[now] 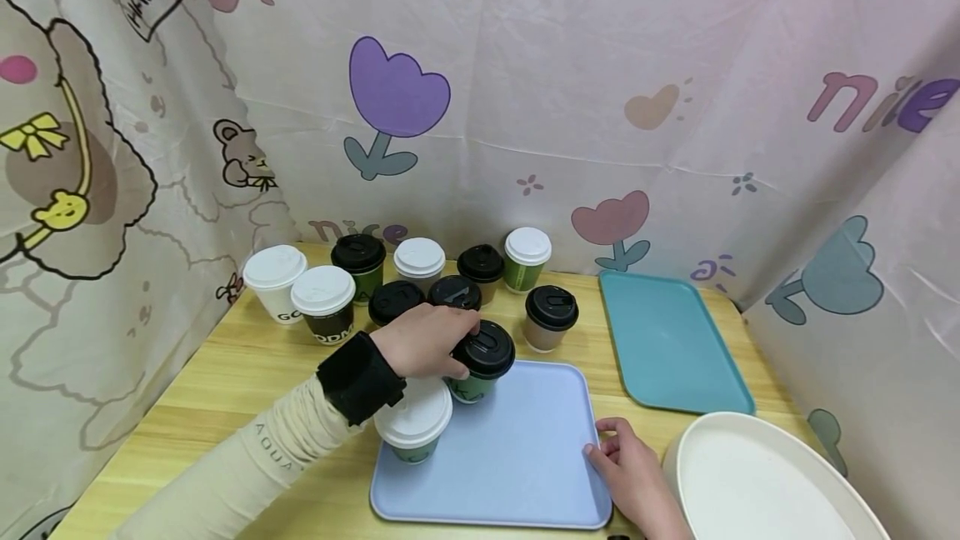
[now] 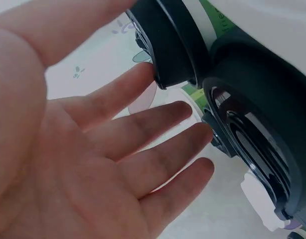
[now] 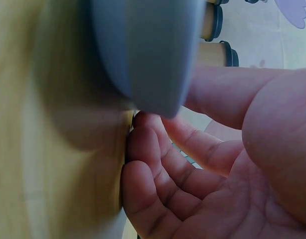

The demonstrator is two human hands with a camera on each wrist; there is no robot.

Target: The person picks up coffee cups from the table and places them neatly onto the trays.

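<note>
My left hand pinches a green paper coffee cup by its black lid, thumb on the near side and index finger on the far side. In the left wrist view the other fingers stretch loosely past the lid. This cup is over the back left part of a light blue tray. A larger cup with a white lid stands on the tray's left side, below my left wrist. At the tray's right edge my right hand grips the rim, thumb above and curled fingers underneath.
Behind the tray stand several lidded cups, among them a brown one with a black lid and a white-lidded black one. A teal tray lies at the back right. A white round container is at the front right.
</note>
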